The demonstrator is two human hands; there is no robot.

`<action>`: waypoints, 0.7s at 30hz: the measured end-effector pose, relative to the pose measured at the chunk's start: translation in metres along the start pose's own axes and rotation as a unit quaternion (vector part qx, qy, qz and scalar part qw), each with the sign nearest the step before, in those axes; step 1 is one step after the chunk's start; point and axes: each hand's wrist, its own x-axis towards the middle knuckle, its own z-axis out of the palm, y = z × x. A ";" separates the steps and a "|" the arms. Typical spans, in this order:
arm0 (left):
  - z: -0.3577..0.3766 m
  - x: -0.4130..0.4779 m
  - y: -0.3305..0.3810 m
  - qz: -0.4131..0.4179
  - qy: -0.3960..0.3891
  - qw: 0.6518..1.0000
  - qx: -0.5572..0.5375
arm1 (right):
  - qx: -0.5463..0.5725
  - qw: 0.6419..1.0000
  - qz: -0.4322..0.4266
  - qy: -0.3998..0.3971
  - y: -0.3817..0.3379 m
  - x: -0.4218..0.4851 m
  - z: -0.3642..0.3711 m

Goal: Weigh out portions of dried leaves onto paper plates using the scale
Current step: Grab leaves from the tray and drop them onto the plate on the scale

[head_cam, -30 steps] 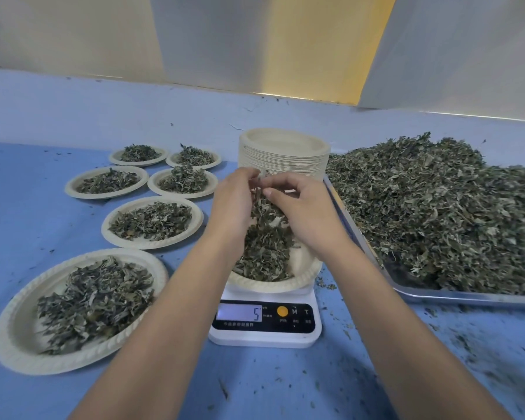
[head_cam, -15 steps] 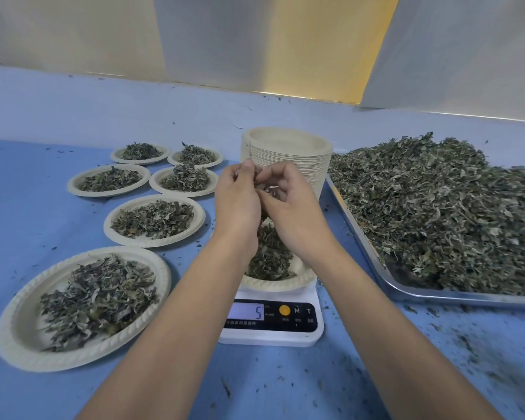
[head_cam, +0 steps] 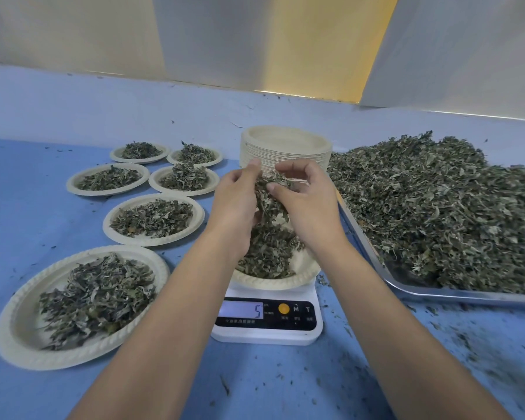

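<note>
A clump of dried leaves (head_cam: 269, 195) is held up between the person's two hands, right above the paper plate (head_cam: 285, 281) that sits on the scale (head_cam: 267, 331). The left hand (head_cam: 234, 204) cups the clump from its side with the fingers curled in against it, and the right hand (head_cam: 309, 207) pinches it from the other side, thumb and bent fingers closed into the leaves. Below them the plate already carries a low heap of leaves (head_cam: 264, 259), and the scale's lit display shows a 5. Just behind the hands stands a tall stack of empty plates (head_cam: 285, 144). To the right, close beside the scale, a metal tray (head_cam: 437, 294) holds a big pile of loose leaves (head_cam: 437, 207) that rises well above its rim. To the left six filled plates (head_cam: 152, 218) are set out on the blue counter (head_cam: 28, 213), the nearest and largest-looking one at the front, the others running back in a loose double row. Crumbs of leaf are scattered over the counter, thickest in front of the tray.
</note>
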 end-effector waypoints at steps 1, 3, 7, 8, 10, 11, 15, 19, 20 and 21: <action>0.001 -0.001 -0.001 0.006 -0.018 1.000 0.012 | -0.003 1.000 0.002 0.003 0.001 0.000 0.001; 0.003 -0.004 -0.002 0.005 -0.050 0.999 0.009 | -0.002 1.000 0.004 0.004 0.001 -0.001 0.004; -0.001 -0.002 -0.001 -0.015 -0.081 0.996 -0.028 | 0.000 1.000 -0.002 0.000 0.004 -0.001 0.003; -0.002 -0.001 0.000 -0.019 -0.086 0.995 -0.040 | 0.004 1.000 -0.002 0.000 0.005 0.000 0.002; -0.004 0.000 0.001 -0.026 -0.093 0.993 -0.064 | 0.013 1.000 -0.001 0.003 0.005 0.000 0.001; -0.005 0.000 0.001 -0.026 -0.093 0.993 -0.066 | 0.013 1.000 0.000 0.008 0.005 0.000 0.001; -0.006 0.002 -0.001 -0.001 -0.080 0.997 -0.013 | 0.012 0.999 0.011 0.032 0.006 0.001 -0.002; -0.014 0.008 0.000 0.036 -0.026 0.999 0.026 | 0.006 0.999 0.022 0.041 0.007 0.004 -0.006; -0.016 0.009 0.001 0.037 -0.020 0.999 0.020 | 0.002 0.999 0.023 0.042 0.007 0.004 -0.007; -0.019 0.012 0.003 0.038 -0.012 0.999 0.014 | -0.002 0.999 0.025 0.041 0.008 0.004 -0.007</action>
